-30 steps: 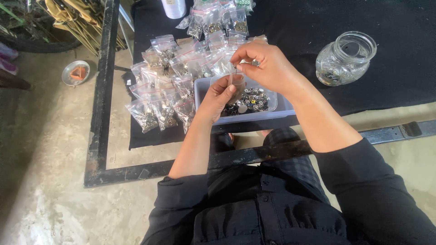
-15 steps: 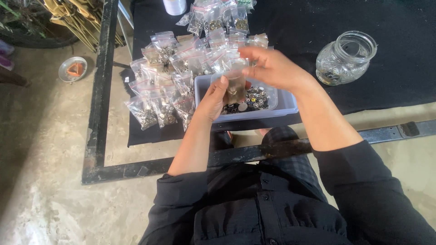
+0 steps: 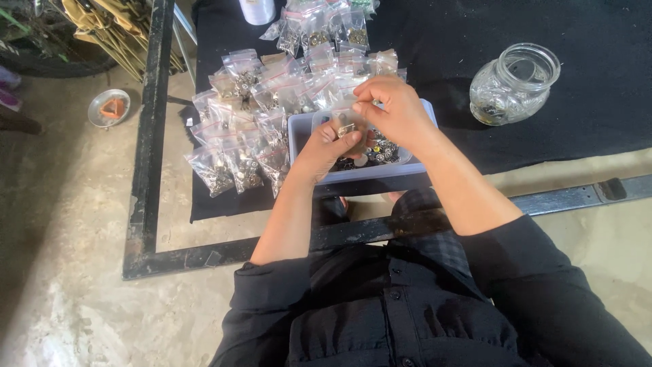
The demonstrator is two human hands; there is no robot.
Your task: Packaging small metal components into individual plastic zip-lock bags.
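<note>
Both hands meet just above the middle of the frame, right over a pale blue tray (image 3: 299, 129) full of small metal bits. The left hand (image 3: 333, 146) is pinched shut on a small clear bag (image 3: 348, 128) with a bit of metal hardware showing in it, held just over the tray. The right hand (image 3: 394, 112) comes in from above with its fingers (image 3: 367, 95) closed on the top edge of that same bag, so the 2 hands are basically touching each other around it. Can't really tell what exactly the hardware is, too small.

The tray sits on a black cloth-covered surface (image 3: 598, 129) edged by a black metal frame (image 3: 146, 170). To the left of the tray and above it is a big heap of filled bags (image 3: 238, 129), clear with red zip strips, overlapping each other and running up to the top edge of the frame. Upper right there's a glass jar (image 3: 513, 85), well apart from the hands, with some small pieces at the bottom. A white cylinder (image 3: 257, 10) pokes in at the top. Over at the left on the concrete floor (image 3: 61, 224) is a little round dish (image 3: 109, 107) with something orange in it.
</note>
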